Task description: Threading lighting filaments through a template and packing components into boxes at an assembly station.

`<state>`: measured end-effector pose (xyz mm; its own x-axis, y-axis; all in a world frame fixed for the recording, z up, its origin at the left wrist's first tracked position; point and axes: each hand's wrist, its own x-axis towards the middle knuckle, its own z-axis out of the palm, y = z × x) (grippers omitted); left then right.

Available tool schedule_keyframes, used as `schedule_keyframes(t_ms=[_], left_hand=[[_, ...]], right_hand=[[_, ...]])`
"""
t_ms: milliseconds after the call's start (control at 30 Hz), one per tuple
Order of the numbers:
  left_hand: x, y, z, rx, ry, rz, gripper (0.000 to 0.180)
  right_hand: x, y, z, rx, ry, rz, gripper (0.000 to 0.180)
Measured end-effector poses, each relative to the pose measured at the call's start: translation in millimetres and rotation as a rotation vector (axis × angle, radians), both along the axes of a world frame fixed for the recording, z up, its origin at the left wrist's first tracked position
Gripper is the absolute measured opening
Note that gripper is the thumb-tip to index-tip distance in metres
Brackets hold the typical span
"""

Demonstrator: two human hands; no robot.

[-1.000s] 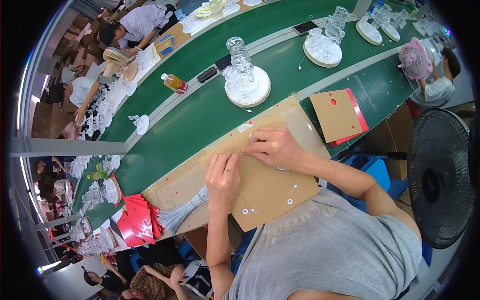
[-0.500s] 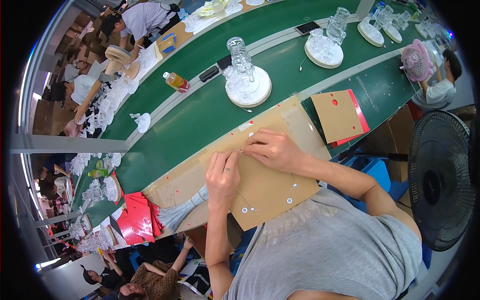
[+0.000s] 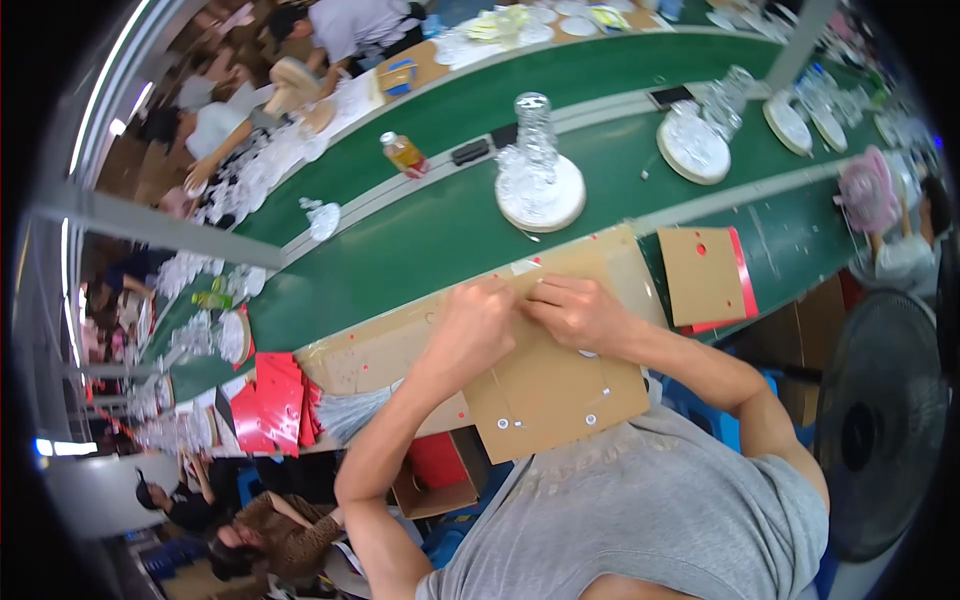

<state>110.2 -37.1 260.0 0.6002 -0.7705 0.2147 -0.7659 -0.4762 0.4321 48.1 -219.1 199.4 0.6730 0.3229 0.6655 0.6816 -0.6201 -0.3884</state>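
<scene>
A brown cardboard sheet (image 3: 570, 400) lies in front of me, its near edge against my grey shirt. White round button-like pieces (image 3: 503, 424) sit near its near edge, with thin strands running from them. My left hand (image 3: 476, 325) is closed in a pinch over the far left part of the sheet. Close beside it, my right hand (image 3: 578, 314) pinches too, fingertips toward the left hand. Whatever lies between the fingers is too small to make out. A bundle of thin silvery strands (image 3: 350, 410) lies left of the sheet, partly hidden by my left forearm.
Red sheets (image 3: 268, 405) are stacked at the left; a cardboard-and-red stack (image 3: 702, 280) lies right. Clear plastic-looking pieces on round white bases (image 3: 540, 205) stand on the green table (image 3: 390, 270). A bottle (image 3: 404, 156) stands beyond. A black fan (image 3: 870, 430) is at my right.
My left hand has turned and risen, its elbow swinging outward, and now covers part of the sheet. The right hand stays pinched close by. The whole view has shifted.
</scene>
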Motion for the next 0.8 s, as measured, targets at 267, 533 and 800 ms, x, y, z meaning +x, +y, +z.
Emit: schedule_keyframes(t_ms=[267,533,800], left_hand=[[-8.2,-8.6,4.4,0.392,-0.191,-0.172,0.033],[-12.5,-9.2,1.1,0.467,-0.393,-0.192,0.027],[-34.4,-19.9,-2.5,0.49,-0.439,-0.02,0.017]], right_hand=[[2.3,-2.8,6.9,-0.029,0.004,0.036,0.01],[5.3,-3.3,11.2,0.124,0.098,0.049,0.012],[13.1,-13.1,10.4,0.29,0.458,0.101,0.01]])
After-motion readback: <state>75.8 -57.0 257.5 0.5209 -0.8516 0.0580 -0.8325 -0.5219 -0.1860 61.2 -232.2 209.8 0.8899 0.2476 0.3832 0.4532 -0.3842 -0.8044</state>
